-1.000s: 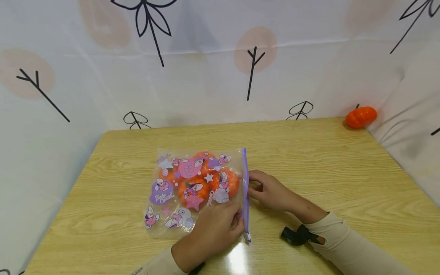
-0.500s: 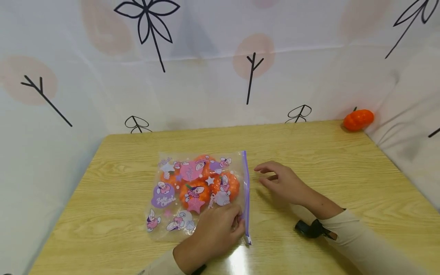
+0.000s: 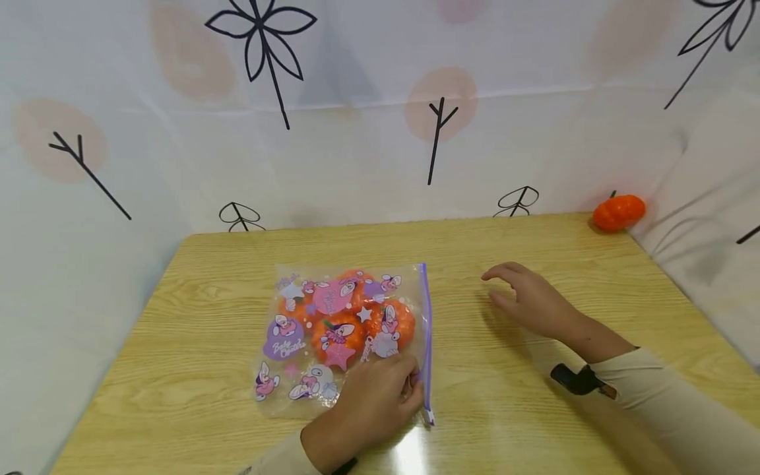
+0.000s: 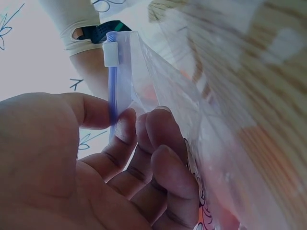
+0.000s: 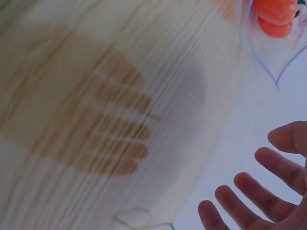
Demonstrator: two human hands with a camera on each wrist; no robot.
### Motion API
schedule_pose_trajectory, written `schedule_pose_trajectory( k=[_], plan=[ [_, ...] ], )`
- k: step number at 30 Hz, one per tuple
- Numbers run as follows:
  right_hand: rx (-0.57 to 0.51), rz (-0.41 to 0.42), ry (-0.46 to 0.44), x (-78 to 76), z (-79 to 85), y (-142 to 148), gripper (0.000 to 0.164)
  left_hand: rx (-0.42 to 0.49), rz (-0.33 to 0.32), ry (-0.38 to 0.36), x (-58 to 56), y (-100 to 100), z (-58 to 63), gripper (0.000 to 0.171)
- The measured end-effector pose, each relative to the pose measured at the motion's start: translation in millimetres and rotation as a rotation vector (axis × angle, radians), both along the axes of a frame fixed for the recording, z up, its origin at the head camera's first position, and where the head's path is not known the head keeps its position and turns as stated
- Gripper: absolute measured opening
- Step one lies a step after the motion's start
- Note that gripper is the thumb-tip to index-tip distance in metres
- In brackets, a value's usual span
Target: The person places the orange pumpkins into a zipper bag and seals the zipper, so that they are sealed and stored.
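A clear zip bag (image 3: 291, 389) with cartoon prints lies flat on the table, holding several orange toy pumpkins (image 3: 337, 340). Its purple zip edge (image 3: 427, 323) runs along the right side, with a white slider (image 4: 111, 54) at the near end. My left hand (image 3: 380, 399) pinches that edge between thumb and forefinger, close to the slider. In the right wrist view the bag's mouth gapes apart. My right hand (image 3: 531, 300) hovers over the table right of the bag, fingers loosely bent and holding nothing. Another orange pumpkin (image 3: 619, 213) sits at the far right corner.
The wood-grain table (image 3: 475, 244) extends on all sides of the bag. A white cloth (image 3: 356, 152) with plant drawings stands behind it and along both sides. A black strap (image 3: 576, 379) circles the right wrist.
My right hand has let go of the bag's zip edge and moved right, away from it. My left hand stays in place on the edge.
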State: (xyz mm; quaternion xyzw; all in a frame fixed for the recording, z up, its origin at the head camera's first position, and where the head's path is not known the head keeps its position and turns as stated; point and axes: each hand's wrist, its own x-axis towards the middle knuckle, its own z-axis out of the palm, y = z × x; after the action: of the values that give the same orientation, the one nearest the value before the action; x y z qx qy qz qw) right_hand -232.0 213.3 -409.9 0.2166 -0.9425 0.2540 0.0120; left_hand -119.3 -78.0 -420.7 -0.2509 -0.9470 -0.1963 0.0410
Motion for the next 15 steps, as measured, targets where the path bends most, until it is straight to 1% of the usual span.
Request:
schedule_pose_trajectory(
  k=[5, 9, 15],
  plan=[
    [0.088, 0.005, 0.063, -4.2, 1.5, 14, 0.031, -0.002, 0.002, -0.003, 0.3, 1, 0.1, 0.016],
    [0.159, -0.018, 0.081, -7.7, 2.7, 25, 0.034, -0.002, 0.003, 0.0, 0.4, 1, 0.3, 0.016],
    [0.249, -0.039, 0.141, -13.3, 3.0, 37, 0.036, 0.0, 0.008, -0.007, 0.5, 1, 0.8, 0.015]
  ],
)
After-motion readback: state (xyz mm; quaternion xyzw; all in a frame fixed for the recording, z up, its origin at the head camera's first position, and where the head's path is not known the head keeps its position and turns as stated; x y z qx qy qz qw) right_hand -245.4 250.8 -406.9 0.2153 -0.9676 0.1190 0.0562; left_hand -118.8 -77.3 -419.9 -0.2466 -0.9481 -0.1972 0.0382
